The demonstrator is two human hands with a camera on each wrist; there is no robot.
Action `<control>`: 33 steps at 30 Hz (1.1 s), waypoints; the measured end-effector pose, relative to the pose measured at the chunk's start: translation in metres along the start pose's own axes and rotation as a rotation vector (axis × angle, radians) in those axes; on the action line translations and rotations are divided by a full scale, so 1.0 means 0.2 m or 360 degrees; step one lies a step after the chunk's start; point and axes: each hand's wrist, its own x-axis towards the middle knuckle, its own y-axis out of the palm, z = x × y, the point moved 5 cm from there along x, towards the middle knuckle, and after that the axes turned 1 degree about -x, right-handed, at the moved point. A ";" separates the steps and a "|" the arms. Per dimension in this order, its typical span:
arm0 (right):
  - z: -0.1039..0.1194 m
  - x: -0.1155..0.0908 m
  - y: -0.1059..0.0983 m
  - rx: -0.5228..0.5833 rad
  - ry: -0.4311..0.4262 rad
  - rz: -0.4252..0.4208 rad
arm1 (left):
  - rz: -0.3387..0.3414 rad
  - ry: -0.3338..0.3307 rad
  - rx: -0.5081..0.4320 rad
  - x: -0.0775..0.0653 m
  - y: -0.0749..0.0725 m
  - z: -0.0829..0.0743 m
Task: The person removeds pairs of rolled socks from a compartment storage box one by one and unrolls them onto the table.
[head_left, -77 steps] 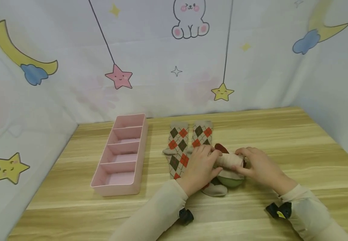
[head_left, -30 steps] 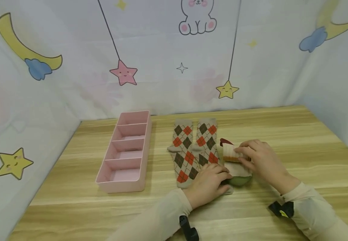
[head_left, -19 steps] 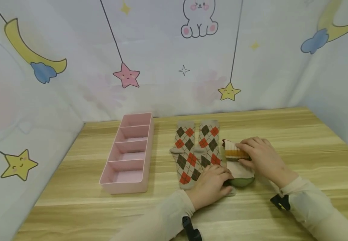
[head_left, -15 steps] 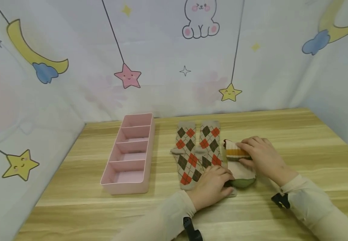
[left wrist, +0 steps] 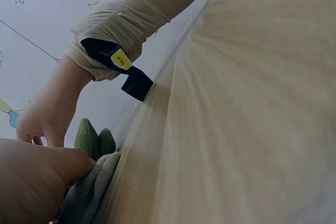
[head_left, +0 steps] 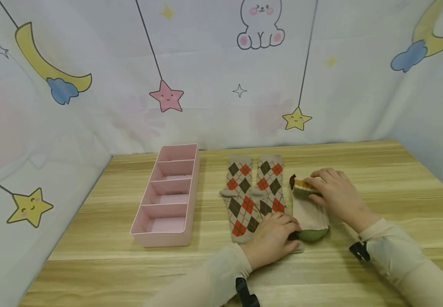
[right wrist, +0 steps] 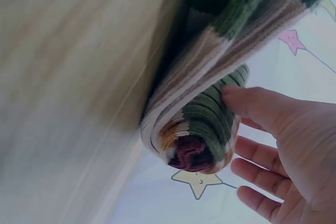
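Now right hand [head_left: 340,196] alone pinches the striped sock roll [head_left: 305,186], thumb against fingers; 2.6 s ago both hands were on it. Roll sits farther from the green end [head_left: 313,235], more flat cream knit [head_left: 309,211] exposed between; its outside, cream then, shows orange and green bands. Left hand [head_left: 273,236] has dropped to the near end, fingers laid loosely over green end and argyle socks [head_left: 240,204]. All socks on bench [head_left: 102,256], right of pink divided tray [head_left: 193,200]
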 end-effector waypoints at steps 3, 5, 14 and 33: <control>0.00 0.01 -0.01 -0.0018 -0.0028 -0.0059 | 0.0000 0.0000 -0.0001 0.00 0.00 0.00; 0.00 0.01 0.00 -0.0030 -0.0036 -0.0065 | 0.0005 -0.0001 -0.0002 0.00 0.01 0.00; -0.01 0.02 0.02 -0.0074 0.0035 0.0160 | 0.0000 0.0083 0.0086 0.00 0.00 -0.02; -0.03 0.04 0.07 -0.0004 0.0032 0.0217 | 0.0022 0.0244 0.0166 -0.01 -0.02 -0.06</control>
